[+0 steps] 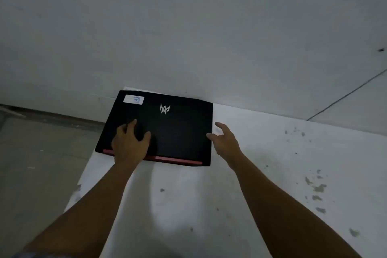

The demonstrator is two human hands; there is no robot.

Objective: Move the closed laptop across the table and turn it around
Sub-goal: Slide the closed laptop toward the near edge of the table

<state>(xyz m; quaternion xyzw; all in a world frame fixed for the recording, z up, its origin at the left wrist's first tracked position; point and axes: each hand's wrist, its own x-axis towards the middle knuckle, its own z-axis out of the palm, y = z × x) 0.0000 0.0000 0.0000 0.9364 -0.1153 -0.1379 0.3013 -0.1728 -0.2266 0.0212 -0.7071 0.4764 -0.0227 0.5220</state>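
Observation:
A closed black laptop (178, 130) lies flat at the far left corner of the white table (251, 174). It has a silver logo on the lid, a white sticker at its far left corner and a red strip along its near edge. Its left side hangs slightly over the table's left edge. My left hand (129, 142) rests flat on the lid's near left part, fingers spread. My right hand (225, 140) is at the laptop's right edge with fingers apart; the thumb touches or nearly touches that edge.
The table is stained with grey flecks on its right side. A grey wall (188, 27) rises just behind the laptop. Left of the table the floor (41, 163) lies lower down.

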